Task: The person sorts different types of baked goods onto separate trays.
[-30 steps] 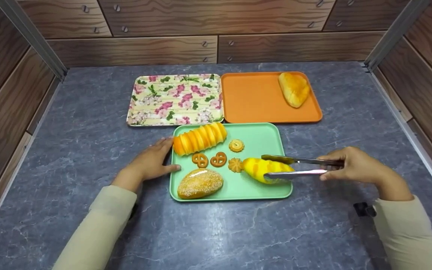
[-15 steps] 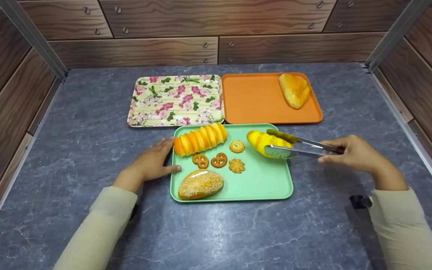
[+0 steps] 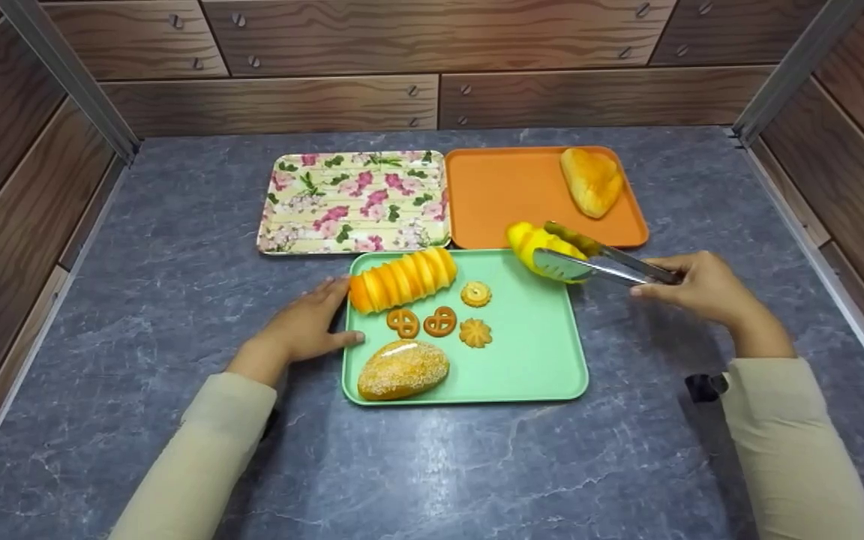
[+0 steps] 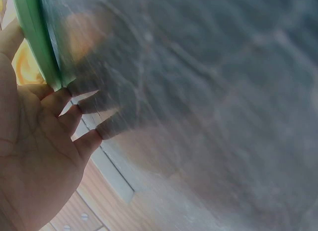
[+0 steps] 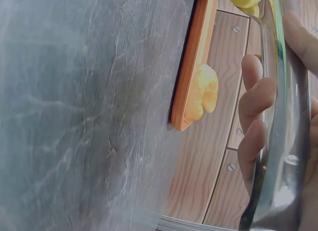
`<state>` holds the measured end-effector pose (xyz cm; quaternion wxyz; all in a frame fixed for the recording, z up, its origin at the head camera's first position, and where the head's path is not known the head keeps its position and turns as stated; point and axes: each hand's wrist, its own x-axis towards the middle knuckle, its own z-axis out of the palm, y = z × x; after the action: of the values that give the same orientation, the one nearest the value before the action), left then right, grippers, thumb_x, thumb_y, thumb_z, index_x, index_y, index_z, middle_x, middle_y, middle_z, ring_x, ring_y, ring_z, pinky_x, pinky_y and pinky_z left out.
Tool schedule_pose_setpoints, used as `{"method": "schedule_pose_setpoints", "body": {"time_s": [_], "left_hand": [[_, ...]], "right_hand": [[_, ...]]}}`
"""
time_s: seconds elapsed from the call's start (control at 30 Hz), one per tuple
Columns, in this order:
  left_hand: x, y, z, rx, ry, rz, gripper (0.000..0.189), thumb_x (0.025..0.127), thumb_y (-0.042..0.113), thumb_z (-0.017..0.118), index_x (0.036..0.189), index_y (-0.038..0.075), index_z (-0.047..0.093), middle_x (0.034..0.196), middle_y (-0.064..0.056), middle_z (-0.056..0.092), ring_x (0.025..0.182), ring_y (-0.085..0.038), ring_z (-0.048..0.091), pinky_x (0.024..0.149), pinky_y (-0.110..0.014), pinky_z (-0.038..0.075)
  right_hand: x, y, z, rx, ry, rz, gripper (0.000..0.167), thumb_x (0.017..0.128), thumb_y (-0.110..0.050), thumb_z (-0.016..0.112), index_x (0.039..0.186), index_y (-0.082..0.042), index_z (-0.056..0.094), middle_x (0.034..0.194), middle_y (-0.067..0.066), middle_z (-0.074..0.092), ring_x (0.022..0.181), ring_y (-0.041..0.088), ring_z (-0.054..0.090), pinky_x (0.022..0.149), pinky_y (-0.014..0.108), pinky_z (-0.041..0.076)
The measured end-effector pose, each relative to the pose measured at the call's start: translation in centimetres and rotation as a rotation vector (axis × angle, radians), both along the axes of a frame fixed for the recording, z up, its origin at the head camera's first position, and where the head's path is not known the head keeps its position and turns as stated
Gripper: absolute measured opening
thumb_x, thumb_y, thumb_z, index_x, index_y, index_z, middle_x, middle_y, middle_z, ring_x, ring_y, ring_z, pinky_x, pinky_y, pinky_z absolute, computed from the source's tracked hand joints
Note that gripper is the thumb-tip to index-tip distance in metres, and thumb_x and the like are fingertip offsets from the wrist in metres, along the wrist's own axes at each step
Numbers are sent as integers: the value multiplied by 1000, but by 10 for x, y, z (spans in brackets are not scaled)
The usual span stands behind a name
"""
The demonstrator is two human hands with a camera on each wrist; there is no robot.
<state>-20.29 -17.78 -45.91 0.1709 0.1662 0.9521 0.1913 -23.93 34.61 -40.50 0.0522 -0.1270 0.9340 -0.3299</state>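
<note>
My right hand [image 3: 706,289] grips metal tongs [image 3: 619,271], whose tips pinch a yellow striped bread roll [image 3: 533,244]. The roll hangs over the far right edge of the green tray [image 3: 522,367], close to the orange tray [image 3: 503,199]. In the right wrist view, fingers [image 5: 258,99] curl round the tongs. My left hand [image 3: 301,322] rests at the green tray's left edge, fingers fairly straight, thumb over the rim. Beside it on that tray lie a long ridged bread [image 3: 402,280], a seeded bun [image 3: 402,369], two pretzels [image 3: 439,321] and two cookies [image 3: 475,332].
A heart-shaped golden bread [image 3: 592,182] lies at the right of the orange tray. The floral tray [image 3: 357,202] adjoins it on the left. Wood-patterned walls [image 3: 432,45] enclose the grey marbled table [image 3: 432,465] at the back and sides.
The right hand and tongs have carried the yellow roll up from the green tray's right side, away from me, to its far edge. The left hand stays in place.
</note>
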Motion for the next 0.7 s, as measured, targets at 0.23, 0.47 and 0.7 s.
{"method": "schedule_pose_setpoints", "body": {"time_s": [0.23, 0.47, 0.7], "left_hand": [[1, 1, 2, -9, -10, 3, 95, 87, 58, 59, 154, 10, 12, 157, -14, 14, 143, -31, 10, 112, -53, 15], [1, 1, 1, -10, -4, 5, 95, 87, 58, 59, 154, 10, 13, 157, -12, 14, 143, -30, 10, 113, -52, 15], [0, 0, 0, -13, 5, 4, 94, 87, 59, 58, 154, 11, 14, 157, -13, 15, 143, -31, 10, 112, -54, 16]], "right_hand": [[-11, -3, -1, -3, 5, -56, 57, 79, -35, 79, 120, 2, 65, 53, -3, 43, 43, 7, 36, 37, 24, 35], [-21, -9, -2, 19, 3, -134, 67, 79, -44, 76, 126, 2, 61, 70, 15, 64, 42, 9, 36, 39, 26, 38], [-33, -18, 1, 34, -2, -198, 76, 80, -51, 72, 129, 5, 56, 118, 32, 58, 53, 16, 43, 46, 25, 35]]}}
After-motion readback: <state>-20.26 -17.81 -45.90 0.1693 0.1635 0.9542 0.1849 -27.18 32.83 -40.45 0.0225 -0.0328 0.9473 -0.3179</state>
